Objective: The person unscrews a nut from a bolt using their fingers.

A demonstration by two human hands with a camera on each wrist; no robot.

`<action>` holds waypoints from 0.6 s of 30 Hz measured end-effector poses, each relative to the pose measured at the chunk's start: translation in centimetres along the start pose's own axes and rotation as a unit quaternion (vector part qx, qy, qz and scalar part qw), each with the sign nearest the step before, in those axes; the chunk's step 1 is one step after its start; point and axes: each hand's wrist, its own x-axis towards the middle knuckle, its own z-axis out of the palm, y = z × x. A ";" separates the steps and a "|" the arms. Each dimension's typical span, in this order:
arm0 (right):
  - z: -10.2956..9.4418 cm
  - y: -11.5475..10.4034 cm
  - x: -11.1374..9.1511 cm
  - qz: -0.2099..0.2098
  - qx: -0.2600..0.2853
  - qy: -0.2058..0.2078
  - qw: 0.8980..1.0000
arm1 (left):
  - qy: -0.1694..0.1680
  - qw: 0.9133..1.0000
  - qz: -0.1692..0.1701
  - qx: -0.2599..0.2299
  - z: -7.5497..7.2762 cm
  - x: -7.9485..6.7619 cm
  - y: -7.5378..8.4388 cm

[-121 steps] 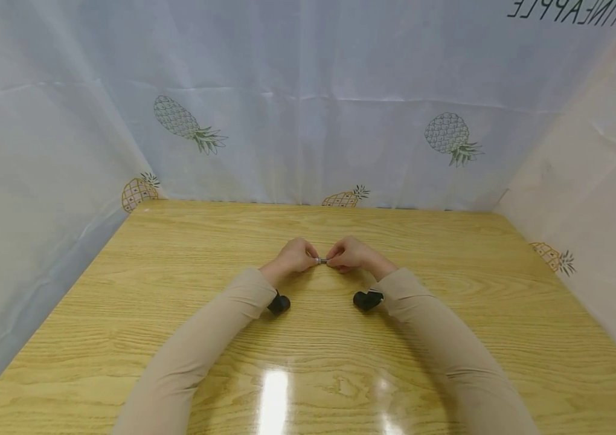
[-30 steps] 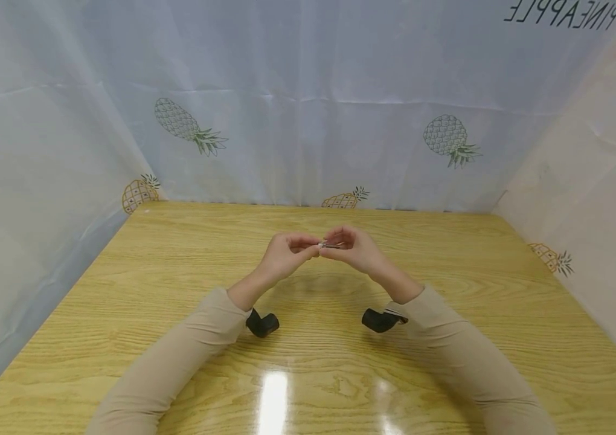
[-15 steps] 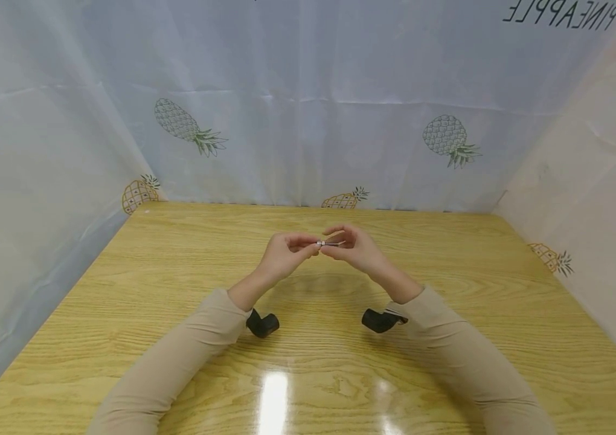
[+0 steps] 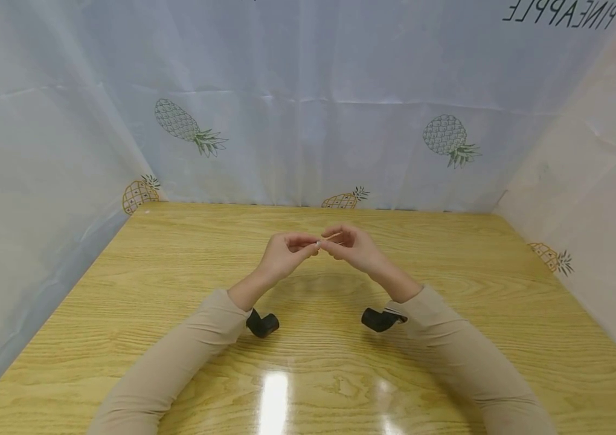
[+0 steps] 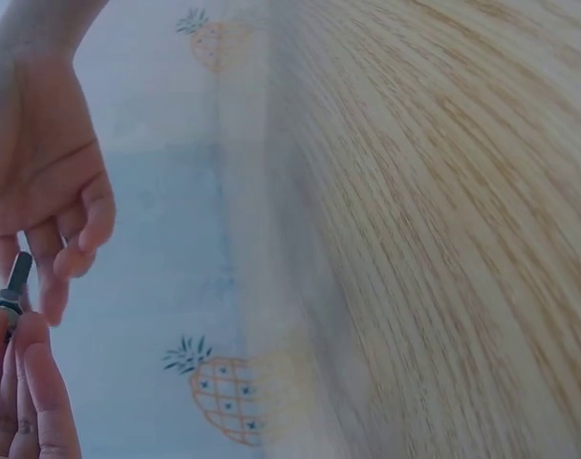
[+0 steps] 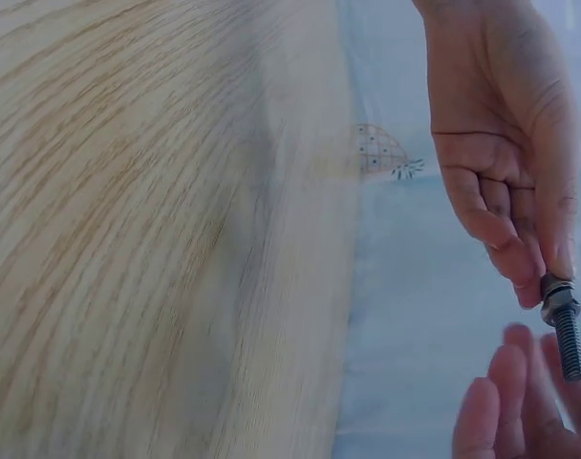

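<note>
My left hand (image 4: 279,257) pinches the head end of a small metal bolt (image 6: 570,349) between thumb and forefinger, above the table. A hex nut (image 6: 559,308) sits on the bolt near that end, with bare thread running past it. In the left wrist view the bolt (image 5: 21,273) points away from the left fingertips toward the right palm. My right hand (image 4: 359,251) is around the threaded end, its thumb close to the nut and its forefinger lifted apart. The right thumb hides most of the bolt in the head view.
The wooden table (image 4: 308,350) lies beneath both hands. White curtains with pineapple prints (image 4: 446,134) stand along its back and sides. A black wrist mount (image 4: 262,324) juts from the left sleeve, another mount (image 4: 378,320) from the right.
Since four seconds ago both hands have risen off the table and come nearer, with the bolt. In the last half second the right thumb has moved left along the bolt, covering it.
</note>
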 end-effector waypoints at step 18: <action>0.0 0.3 0.4 0.014 -0.008 -0.024 1.000 | -0.004 1.000 0.001 0.010 0.0 -0.1 -0.1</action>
